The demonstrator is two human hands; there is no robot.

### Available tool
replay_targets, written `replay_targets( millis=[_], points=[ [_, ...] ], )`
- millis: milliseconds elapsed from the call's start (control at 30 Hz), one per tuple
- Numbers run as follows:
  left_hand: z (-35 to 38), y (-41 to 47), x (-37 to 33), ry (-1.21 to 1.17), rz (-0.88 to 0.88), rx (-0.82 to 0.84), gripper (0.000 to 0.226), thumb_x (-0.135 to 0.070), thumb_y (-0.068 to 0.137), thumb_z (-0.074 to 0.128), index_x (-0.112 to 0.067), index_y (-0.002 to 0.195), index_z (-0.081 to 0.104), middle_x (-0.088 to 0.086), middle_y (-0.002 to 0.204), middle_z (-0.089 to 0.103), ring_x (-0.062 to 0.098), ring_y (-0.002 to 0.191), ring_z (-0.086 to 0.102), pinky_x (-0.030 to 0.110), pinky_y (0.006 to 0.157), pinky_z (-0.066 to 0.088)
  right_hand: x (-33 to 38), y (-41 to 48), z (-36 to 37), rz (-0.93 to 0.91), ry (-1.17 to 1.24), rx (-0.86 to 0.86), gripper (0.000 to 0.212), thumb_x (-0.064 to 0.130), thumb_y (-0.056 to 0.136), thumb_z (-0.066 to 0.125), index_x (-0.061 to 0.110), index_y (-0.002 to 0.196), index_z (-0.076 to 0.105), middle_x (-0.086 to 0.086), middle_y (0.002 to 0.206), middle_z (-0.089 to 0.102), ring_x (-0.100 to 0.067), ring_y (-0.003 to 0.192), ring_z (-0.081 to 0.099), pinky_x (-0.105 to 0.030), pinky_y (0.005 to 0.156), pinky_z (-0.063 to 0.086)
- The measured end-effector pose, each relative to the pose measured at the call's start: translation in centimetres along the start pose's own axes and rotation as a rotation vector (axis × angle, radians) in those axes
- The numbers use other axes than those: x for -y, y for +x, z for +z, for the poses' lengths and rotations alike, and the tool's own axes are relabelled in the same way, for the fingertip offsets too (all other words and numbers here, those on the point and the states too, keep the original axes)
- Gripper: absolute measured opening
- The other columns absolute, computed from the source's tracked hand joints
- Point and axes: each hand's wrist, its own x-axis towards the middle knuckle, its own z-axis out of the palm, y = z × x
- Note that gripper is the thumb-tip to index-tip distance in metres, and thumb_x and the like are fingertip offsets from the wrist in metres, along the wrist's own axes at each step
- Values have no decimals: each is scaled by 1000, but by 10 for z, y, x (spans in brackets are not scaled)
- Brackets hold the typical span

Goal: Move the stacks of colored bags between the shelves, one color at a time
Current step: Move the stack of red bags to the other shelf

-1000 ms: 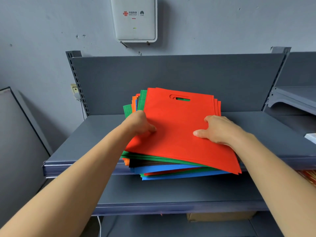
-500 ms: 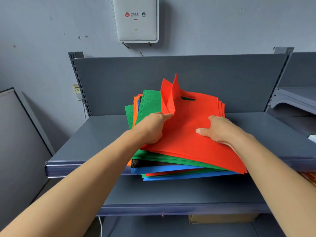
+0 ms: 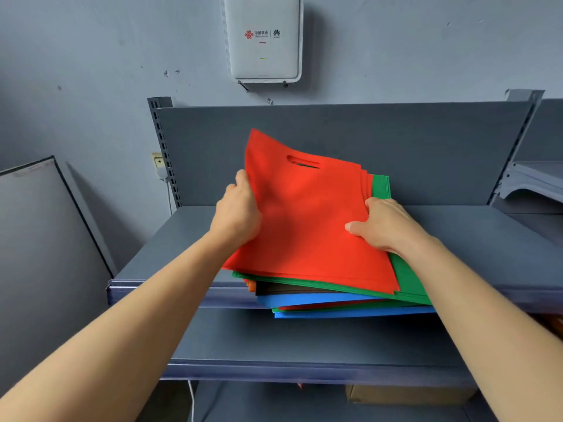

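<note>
red bags [image 3: 304, 223] tilted up | left hand [image 3: 239, 214], right hand [image 3: 384, 226] grip | 2 shelves [image 3: 487, 239]

Left hand [image 3: 237, 214] fingers behind red bags [image 3: 304, 223], wall box [image 3: 263, 41] top cropped

The stack of bags [image 3: 335, 300] is lying on the upper shelf [image 3: 170, 254], overhanging its front edge above the lower shelf [image 3: 304, 345]. The top bags [image 3: 304, 223] are resting on it, with the left hand [image 3: 239, 213] gripping their left edge and the right hand [image 3: 384, 225] their right. A wall box [image 3: 263, 38] is hanging above and behind.
</note>
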Motion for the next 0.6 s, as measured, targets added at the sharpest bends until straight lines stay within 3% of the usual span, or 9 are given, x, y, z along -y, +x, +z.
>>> replay_targets(
  millis=[100,167,300,400,500,600],
  points=[
    [-2,-3,20,0,-90,90,38,-3,84,40,-3,120,30,25,117,50,46,106,49,39,76,34,14,-3,6,-29,81,28,51,44,85,62,3,115,55,-19,122,56,-34,108,55,-33,82,43],
    [0,-5,28,-12,-121,141,42,-6,85,42,-4,125,29,25,120,50,45,108,49,41,78,36,23,-4,8,-22,155,18,45,40,85,64,2,108,58,-17,115,59,-33,102,57,-32,76,42],
    [2,-4,35,5,-129,203,50,-11,88,44,-6,136,28,22,131,43,42,118,46,43,92,39,35,-1,12,49,360,-39,37,27,77,73,0,100,62,-17,104,65,-32,93,62,-38,80,52],
    [1,-1,42,10,-89,199,43,-5,86,43,-3,129,42,20,131,47,37,119,46,40,97,39,39,-1,13,123,442,-54,30,14,73,75,-1,95,60,-20,102,65,-34,92,63,-44,83,53],
    [-1,-2,50,-36,-59,154,40,0,83,43,-3,121,54,17,127,54,34,118,48,38,98,40,42,-4,12,164,426,7,30,7,73,75,-1,97,59,-17,101,64,-32,93,62,-38,82,52],
    [-1,-3,55,-77,-35,121,46,-1,83,43,-14,126,55,15,127,51,36,116,50,39,98,41,47,-9,13,183,346,-4,17,3,76,70,3,84,55,-14,88,58,-28,79,56,-30,68,44]
  ],
)
